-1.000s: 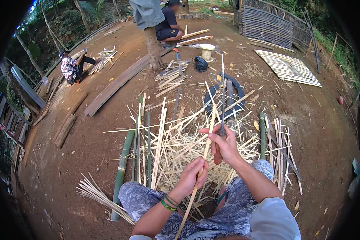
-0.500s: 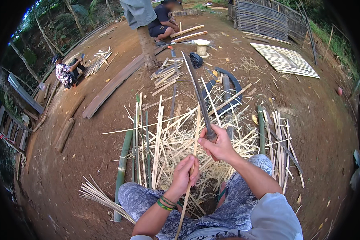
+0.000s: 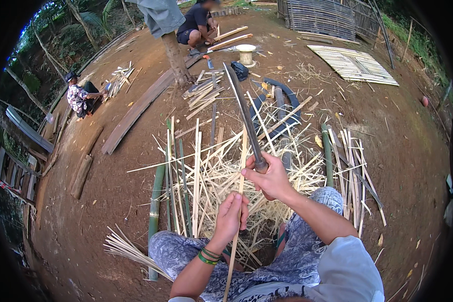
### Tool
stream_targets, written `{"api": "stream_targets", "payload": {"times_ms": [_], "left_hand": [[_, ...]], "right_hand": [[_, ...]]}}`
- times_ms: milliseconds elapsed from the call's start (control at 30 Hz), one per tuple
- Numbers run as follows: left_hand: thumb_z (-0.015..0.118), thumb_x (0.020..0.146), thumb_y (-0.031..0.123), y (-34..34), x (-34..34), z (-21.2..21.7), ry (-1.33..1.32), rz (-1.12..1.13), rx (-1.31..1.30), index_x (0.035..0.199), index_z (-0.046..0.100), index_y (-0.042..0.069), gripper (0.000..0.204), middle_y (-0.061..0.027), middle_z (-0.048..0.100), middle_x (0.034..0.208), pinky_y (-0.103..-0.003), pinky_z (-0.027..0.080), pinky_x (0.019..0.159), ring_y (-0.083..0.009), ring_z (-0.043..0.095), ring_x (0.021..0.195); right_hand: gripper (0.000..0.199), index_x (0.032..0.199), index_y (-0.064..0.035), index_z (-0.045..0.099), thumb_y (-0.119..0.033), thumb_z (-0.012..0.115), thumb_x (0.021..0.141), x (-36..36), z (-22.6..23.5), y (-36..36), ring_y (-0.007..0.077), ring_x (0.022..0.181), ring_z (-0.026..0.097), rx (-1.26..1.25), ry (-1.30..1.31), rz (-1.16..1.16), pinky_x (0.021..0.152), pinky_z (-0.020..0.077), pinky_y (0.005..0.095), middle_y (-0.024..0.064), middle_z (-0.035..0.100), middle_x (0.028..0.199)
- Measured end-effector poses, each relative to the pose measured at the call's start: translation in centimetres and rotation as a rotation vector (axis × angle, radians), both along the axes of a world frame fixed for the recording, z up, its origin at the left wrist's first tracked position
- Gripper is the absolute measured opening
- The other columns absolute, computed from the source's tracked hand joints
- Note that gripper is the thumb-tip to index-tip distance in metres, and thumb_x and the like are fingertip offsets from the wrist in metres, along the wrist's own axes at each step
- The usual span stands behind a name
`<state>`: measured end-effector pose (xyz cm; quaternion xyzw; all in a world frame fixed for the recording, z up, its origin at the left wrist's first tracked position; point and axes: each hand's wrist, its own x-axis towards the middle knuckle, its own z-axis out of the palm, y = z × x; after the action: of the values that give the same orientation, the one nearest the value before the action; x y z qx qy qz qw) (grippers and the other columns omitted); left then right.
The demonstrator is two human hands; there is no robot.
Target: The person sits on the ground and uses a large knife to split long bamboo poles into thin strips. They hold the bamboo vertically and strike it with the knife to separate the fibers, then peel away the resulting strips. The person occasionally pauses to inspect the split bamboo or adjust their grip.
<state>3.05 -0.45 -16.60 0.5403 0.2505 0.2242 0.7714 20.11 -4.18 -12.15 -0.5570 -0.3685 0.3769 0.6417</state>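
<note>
— Swung over since a moment ago, that long dark steel blade (image 3: 242, 113): it leaned right of upright, now its tip tilts up and left, away from the person.

— And the right hand (image 3: 271, 178)?

— Fist wrapped tight round the handle, just above and right of the left hand (image 3: 231, 217).

— What's that one got?

— Fingers curled shut on a thin pale bamboo strip (image 3: 238, 201), standing nearly upright, touching the blade's base, over the split-bamboo heap (image 3: 206, 176).
</note>
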Motion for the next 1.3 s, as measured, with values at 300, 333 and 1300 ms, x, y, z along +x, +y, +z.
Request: {"api": "stream_targets", "payload": {"times_ms": [300, 333, 1300], "left_hand": [[0.019, 0.110, 0.039, -1.2, -0.8, 0.4, 0.021, -0.234, -0.282, 0.124, 0.048, 0.002, 0.050, -0.0086, 0.056, 0.076, -0.026, 0.047, 0.046, -0.0160, 0.055, 0.050], [0.018, 0.109, 0.039, -1.4, -1.0, 0.2, 0.005, -0.263, -0.308, 0.124, 0.048, 0.002, 0.050, -0.0084, 0.056, 0.076, -0.026, 0.047, 0.046, -0.0160, 0.055, 0.050], [0.032, 0.108, 0.022, 0.7, -1.4, 0.2, -0.125, -0.052, -0.380, 0.132, 0.049, 0.011, 0.031, -0.0029, 0.051, 0.072, -0.023, 0.029, 0.042, -0.0073, 0.034, 0.043]], "right_hand": [[0.023, 0.100, -0.0004, 0.058, -0.005, 0.075, 0.084, 2.3, 0.0, 0.2, 0.0067, 0.044, 0.052, 0.124, 0.198, -0.172, 0.038, 0.0396, 0.0219, 0.0041, 0.063, 0.074], [0.024, 0.101, -0.0002, 0.058, -0.005, 0.075, 0.084, 2.6, 0.0, 0.2, 0.0070, 0.044, 0.052, 0.134, 0.242, -0.190, 0.038, 0.0396, 0.0220, 0.0044, 0.063, 0.074], [0.060, 0.130, 0.0003, 0.061, -0.043, 0.071, 0.089, 5.8, 1.6, -1.7, 0.0119, 0.046, 0.049, -0.106, -0.703, -0.199, 0.047, 0.0358, 0.0318, -0.0021, 0.044, 0.050]]}}
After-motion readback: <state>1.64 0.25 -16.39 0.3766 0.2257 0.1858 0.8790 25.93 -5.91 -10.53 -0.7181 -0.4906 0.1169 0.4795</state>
